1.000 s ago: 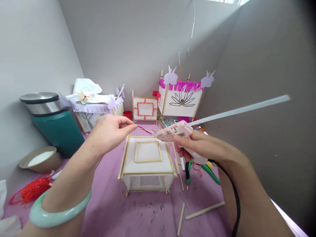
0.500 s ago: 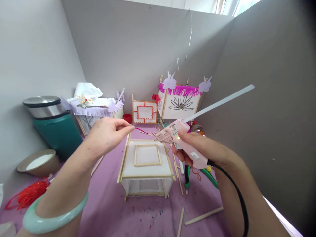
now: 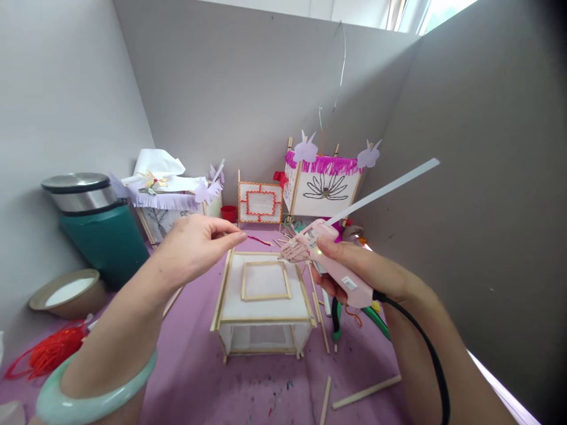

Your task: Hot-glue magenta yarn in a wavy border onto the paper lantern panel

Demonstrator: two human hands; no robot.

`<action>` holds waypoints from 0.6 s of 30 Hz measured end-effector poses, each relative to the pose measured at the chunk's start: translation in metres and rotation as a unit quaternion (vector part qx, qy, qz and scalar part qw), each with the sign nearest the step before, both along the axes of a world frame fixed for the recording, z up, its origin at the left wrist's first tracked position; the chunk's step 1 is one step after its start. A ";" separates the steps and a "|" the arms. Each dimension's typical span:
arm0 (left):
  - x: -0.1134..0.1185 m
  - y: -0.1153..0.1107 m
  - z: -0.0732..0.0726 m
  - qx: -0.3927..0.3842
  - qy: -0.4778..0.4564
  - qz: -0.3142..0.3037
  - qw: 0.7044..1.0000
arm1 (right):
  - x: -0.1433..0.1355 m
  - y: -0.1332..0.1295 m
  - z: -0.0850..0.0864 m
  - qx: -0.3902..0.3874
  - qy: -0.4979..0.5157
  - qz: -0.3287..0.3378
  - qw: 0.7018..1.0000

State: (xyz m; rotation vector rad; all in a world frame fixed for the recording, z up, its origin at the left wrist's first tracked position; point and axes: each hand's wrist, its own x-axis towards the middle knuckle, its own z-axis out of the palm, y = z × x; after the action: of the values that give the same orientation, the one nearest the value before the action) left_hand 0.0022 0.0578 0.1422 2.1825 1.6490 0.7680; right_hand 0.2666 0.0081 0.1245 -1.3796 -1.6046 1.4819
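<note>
A thin dark-red twisted strand is pinched at one end between the thumb and forefinger of my left hand, above the back left of a wooden-framed box. My right hand is wrapped round a pink glue gun, whose nozzle points left over the back right part of the box. A long translucent glue stick sticks out behind the gun. White paper covers the box top, and a small wooden rectangle lies on it.
Behind stand a fringed lantern, a red-trimmed panel and a lilac-trimmed lantern. On the left are a green bottle, a bowl and red yarn. Green-handled pliers and sticks lie on the right.
My left hand has moved slightly right and down with the strand. The glue gun in my right hand has shifted a little down, and its glue stick reaches less far right.
</note>
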 end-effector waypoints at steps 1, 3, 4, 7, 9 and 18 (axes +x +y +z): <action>0.000 0.000 0.000 0.000 -0.001 -0.003 1.000 | 0.000 0.000 0.000 -0.003 -0.003 -0.004 1.000; 0.001 -0.001 0.001 -0.004 0.002 -0.008 1.000 | 0.000 0.000 0.000 -0.007 -0.007 -0.009 1.000; 0.001 -0.002 0.002 -0.006 0.003 -0.008 1.000 | 0.000 0.000 0.001 -0.007 -0.007 -0.012 1.000; 0.001 -0.003 0.004 -0.011 0.007 -0.009 1.000 | -0.001 -0.002 0.002 -0.006 -0.014 -0.015 1.000; 0.001 -0.004 0.004 -0.011 0.008 -0.013 1.000 | -0.001 -0.004 0.004 -0.001 -0.019 -0.018 1.000; 0.003 -0.006 0.006 -0.017 0.011 -0.012 1.000 | 0.000 -0.004 0.002 -0.010 -0.018 -0.021 1.000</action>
State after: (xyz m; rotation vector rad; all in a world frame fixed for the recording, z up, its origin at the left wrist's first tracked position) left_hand 0.0055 0.0523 0.1484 2.1909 1.6304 0.7068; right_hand 0.2671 0.0038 0.1267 -1.4489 -1.5780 1.4599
